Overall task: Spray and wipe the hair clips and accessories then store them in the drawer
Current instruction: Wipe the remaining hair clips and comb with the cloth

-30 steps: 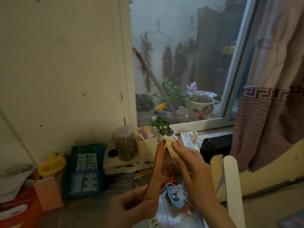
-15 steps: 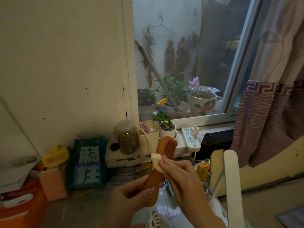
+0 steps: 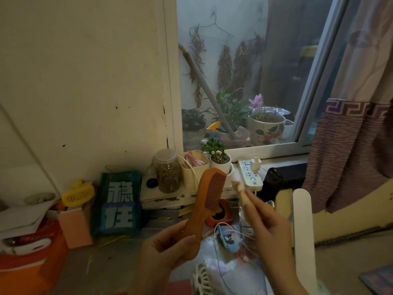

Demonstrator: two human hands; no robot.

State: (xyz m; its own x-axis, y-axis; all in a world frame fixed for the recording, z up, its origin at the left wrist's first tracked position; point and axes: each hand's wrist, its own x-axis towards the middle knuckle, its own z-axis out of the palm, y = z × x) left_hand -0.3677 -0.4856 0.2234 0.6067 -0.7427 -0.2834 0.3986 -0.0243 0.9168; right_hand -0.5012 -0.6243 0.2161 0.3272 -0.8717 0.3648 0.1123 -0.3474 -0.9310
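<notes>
Wooden comb, orange-brown, is gripped at its handle end by the left hand, thumb across the front; teeth face right and the head is tilted up, probably to present the teeth for wiping. Right hand pinches a small pale wad of cloth or tissue between fingertips, held just beside the teeth, not touching them; judged mid-wipe, between strokes. Beneath the hands: a white plastic bag, thin white cable and a small blue patterned item, identity unclear. No drawer visible. On the desk's left edge, an orange and white box; writing on it unreadable. Further back, a dark green packet with two large pale Chinese characters, apparently 稳住. Near the back edge: a yellow hand fan, clear jar of dried matter, cream holder, small potted plant, white power strip with a charger plugged in. Beyond the window, larger flowerpots and hanging dried plants.
</notes>
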